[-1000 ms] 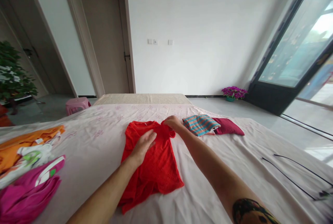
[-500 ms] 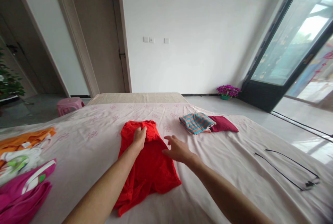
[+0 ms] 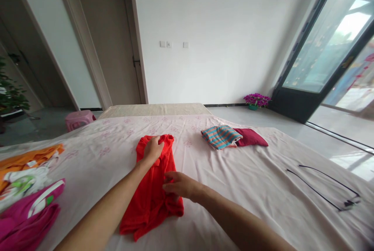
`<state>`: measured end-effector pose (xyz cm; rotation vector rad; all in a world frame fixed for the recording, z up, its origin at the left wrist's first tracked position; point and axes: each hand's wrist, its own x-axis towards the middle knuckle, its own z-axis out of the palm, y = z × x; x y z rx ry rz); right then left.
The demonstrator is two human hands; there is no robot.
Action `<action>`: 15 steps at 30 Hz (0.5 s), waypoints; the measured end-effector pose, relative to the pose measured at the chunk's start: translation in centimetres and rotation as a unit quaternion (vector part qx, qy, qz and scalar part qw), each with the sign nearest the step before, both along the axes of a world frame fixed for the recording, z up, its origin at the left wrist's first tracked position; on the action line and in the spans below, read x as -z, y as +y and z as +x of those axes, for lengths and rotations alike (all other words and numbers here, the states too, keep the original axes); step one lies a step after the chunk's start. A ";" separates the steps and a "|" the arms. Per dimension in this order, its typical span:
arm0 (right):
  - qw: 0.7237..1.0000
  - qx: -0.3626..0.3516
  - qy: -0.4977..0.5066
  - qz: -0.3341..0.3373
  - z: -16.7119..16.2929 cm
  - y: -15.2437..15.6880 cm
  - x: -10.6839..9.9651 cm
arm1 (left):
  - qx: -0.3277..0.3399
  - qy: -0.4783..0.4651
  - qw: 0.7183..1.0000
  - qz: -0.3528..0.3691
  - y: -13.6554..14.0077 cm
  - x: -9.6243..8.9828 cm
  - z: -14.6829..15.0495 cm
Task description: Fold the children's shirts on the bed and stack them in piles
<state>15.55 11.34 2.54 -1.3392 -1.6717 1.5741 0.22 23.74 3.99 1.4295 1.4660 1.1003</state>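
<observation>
Before white walls (image 3: 219,29), rumpled sheeting (image 3: 233,173) bears red clothing (image 3: 152,190).

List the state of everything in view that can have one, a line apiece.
Red garment: partly folded, wrinkled
Left hand: on its far end
Right hand: at its right edge
Striped cloth: folded
Dark red cloth: folded
Magenta garment: bunched
Orange garment: loosely laid
Glasses: arms spread
Brown door: shut
Glass door: open
Pink stool: upright
</observation>
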 end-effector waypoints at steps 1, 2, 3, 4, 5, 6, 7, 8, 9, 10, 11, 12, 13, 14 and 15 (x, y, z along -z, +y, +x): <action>1.000 0.003 0.021 -0.023 0.3 0.3 0.2 | 0.021 0.033 0.999 0.024 -0.8 0.4 0.0; 0.999 0.018 0.037 -0.035 0.7 0.8 0.4 | 0.053 0.084 0.994 0.053 -1.7 1.0 0.0; 0.997 0.046 0.049 -0.034 1.3 1.5 0.6 | 0.090 0.147 0.981 0.085 -2.6 1.6 0.0; 0.995 0.081 0.058 -0.026 2.0 2.6 0.7 | 0.125 0.215 0.962 0.115 -3.4 2.1 -0.1; 0.991 0.121 0.062 -0.012 2.7 3.8 0.8 | 0.151 0.278 0.938 0.143 -4.1 2.6 -0.2; 0.986 0.160 0.054 0.005 3.2 5.2 0.8 | 0.164 0.327 0.916 0.163 -4.7 3.0 -0.3; 0.980 0.192 0.036 0.024 3.7 6.8 0.8 | 0.162 0.355 0.904 0.176 -5.1 3.2 -0.4; 0.975 0.216 0.010 0.042 4.0 8.3 0.8 | 0.155 0.369 0.898 0.185 -5.4 3.3 -0.5; 0.971 0.233 -0.017 0.059 4.1 9.9 0.7 | 0.145 0.372 0.897 0.191 -5.5 3.3 -0.5; 0.967 0.242 -0.040 0.073 4.1 11.3 0.6 | 0.135 0.369 0.898 0.197 -5.6 3.2 -0.6; 0.964 0.246 -0.058 0.084 4.0 12.7 0.5 | 0.127 0.359 0.902 0.204 -5.6 3.0 -0.7; 0.962 0.248 -0.071 0.091 3.8 13.9 0.4 | 0.118 0.346 0.906 0.212 -5.5 2.9 -0.8; 0.961 0.247 -0.081 0.097 3.5 15.0 0.3 | 0.110 0.331 0.911 0.222 -5.5 2.7 -0.8; 0.959 0.246 -0.093 0.103 3.2 15.9 0.2 | 0.101 0.316 0.915 0.231 -5.4 2.6 -0.9; 0.958 0.242 -0.106 0.107 2.8 16.8 0.1 | 0.091 0.302 0.918 0.240 -5.4 2.6 -1.1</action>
